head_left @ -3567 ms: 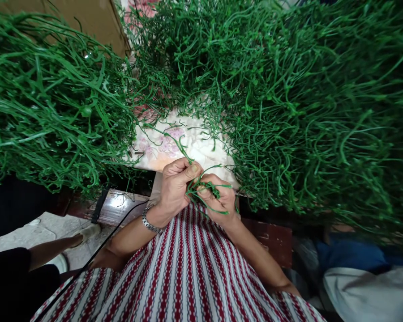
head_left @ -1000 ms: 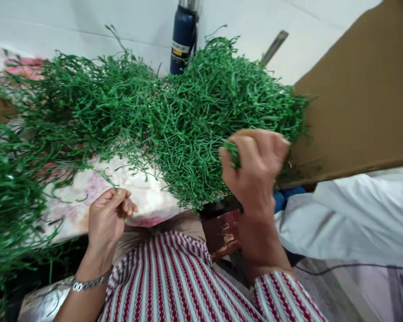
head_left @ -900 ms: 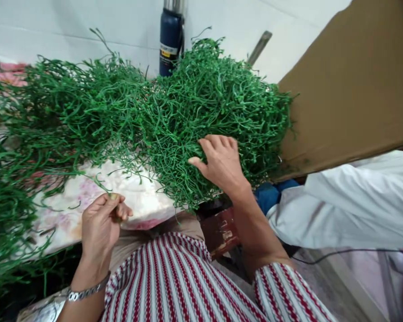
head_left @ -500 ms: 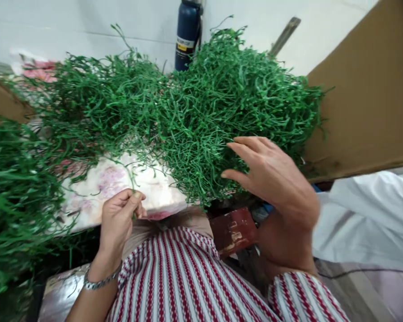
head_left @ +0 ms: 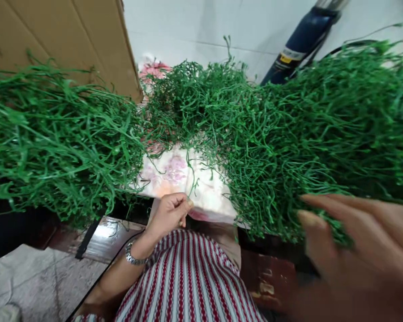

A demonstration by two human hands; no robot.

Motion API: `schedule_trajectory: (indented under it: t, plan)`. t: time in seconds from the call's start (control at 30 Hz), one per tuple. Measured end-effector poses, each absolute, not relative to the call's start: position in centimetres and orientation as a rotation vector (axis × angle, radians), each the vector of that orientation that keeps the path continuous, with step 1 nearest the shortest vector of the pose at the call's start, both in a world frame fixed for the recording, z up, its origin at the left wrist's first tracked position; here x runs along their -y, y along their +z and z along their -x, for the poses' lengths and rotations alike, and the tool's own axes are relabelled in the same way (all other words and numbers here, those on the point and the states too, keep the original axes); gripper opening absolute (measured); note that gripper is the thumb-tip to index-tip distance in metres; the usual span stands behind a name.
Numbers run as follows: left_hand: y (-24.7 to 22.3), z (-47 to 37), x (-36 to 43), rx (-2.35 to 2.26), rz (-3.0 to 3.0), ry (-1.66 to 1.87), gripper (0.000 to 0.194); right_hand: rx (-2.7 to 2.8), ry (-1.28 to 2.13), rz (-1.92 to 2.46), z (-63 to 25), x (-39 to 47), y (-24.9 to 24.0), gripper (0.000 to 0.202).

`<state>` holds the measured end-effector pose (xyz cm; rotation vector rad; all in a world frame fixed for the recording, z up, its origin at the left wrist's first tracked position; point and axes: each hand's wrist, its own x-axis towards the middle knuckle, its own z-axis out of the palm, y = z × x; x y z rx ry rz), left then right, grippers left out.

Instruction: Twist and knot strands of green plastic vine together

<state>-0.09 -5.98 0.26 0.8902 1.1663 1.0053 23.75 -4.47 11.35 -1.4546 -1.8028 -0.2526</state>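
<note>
Between the thumb and fingers of my left hand (head_left: 174,210) is the lower end of a thin green stem (head_left: 192,172), which rises over the flowered cloth (head_left: 218,197). My right hand (head_left: 356,241), blurred by motion, is at the lower right with thumb and fingers apart, over the front edge of the large right pile of green stems (head_left: 289,147). Nothing shows between its fingers. Another pile of green stems (head_left: 60,143) lies at the left.
Behind the right pile a dark blue bottle (head_left: 297,44) leans in view near the white wall. A cardboard box (head_left: 87,40) stands at the back left. Below the table edge is a red-brown wooden piece (head_left: 272,273).
The view has swung left, bringing in more of the left pile and cardboard. My left hand still pinches the stem. My right hand appears lower and nearer the camera.
</note>
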Motion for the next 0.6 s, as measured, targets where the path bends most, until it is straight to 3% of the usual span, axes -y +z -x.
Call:
schedule_trajectory:
  t: [0.17,0.3,0.43,0.6]
  plan:
    - [0.0,-0.4,7.1,-1.252,-1.069,0.964,0.038,2.256,0.288,1.148,-16.8,3.1,7.1,0.045]
    - [-1.1,-1.3,8.2,-1.206,-1.149,0.922,0.035,2.264,0.585,1.159,-13.6,1.8,4.5,0.036]
    - [-1.3,-0.9,8.5,-1.204,-1.200,0.949,0.034,2.111,0.616,1.051,-13.1,2.2,4.3,0.025]
    - [0.1,0.8,8.7,-1.088,-1.113,1.169,0.035,1.950,0.468,0.927,-13.9,3.0,6.2,0.026]
